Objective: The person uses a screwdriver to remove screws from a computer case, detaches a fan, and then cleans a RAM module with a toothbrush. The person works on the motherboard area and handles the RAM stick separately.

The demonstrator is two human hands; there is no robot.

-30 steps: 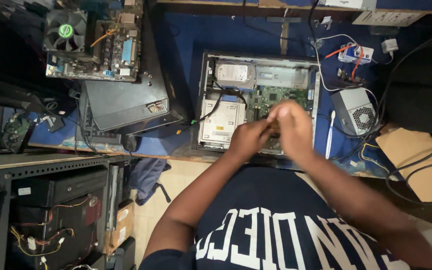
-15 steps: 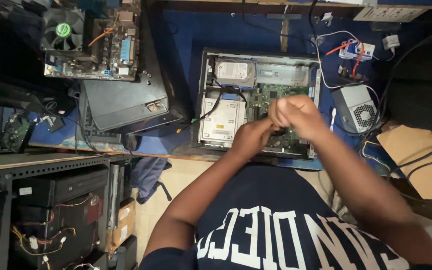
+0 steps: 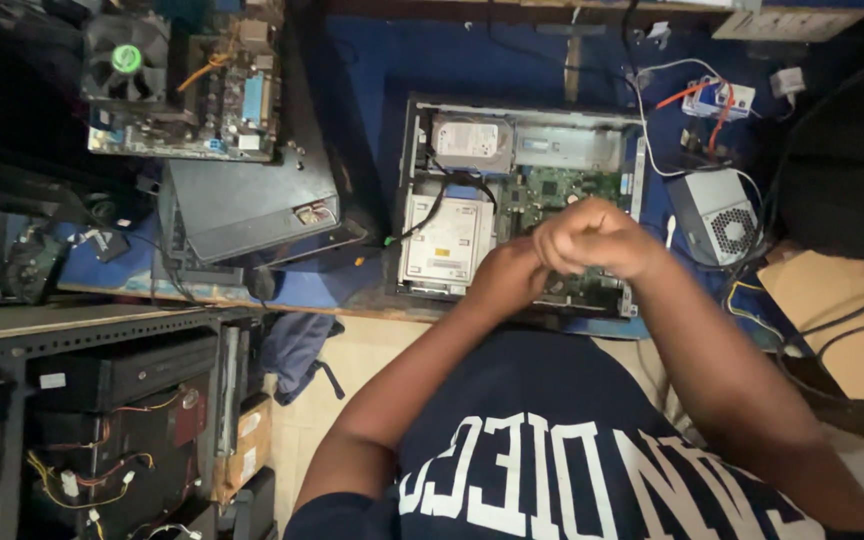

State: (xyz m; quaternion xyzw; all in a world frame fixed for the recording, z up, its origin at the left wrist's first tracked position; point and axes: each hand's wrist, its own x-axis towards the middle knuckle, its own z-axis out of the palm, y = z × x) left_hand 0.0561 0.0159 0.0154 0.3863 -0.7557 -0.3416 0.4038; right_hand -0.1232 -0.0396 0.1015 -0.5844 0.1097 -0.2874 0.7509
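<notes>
An open desktop computer case (image 3: 414, 190) lies flat on the blue bench in front of me. Inside it are a silver hard drive (image 3: 472, 142), a silver drive box (image 3: 447, 240) with a black cable, and a green mainboard (image 3: 564, 186). My left hand (image 3: 505, 276) and my right hand (image 3: 592, 238) are pressed together just above the case's near right part, over the mainboard. The right hand is curled like a fist on top of the left hand's fingers. Whatever lies between them is hidden.
A grey power supply (image 3: 717, 215) with loose wires sits right of the case. A black case panel (image 3: 247, 205) and a bare mainboard with a cooler fan (image 3: 127, 58) lie to the left. Brown cardboard (image 3: 832, 300) is at right. Metal shelves (image 3: 82, 330) with computers stand lower left.
Both hands stay clasped over the case. They have shifted slightly toward the right side of the mainboard, the right hand rolling further over the left.
</notes>
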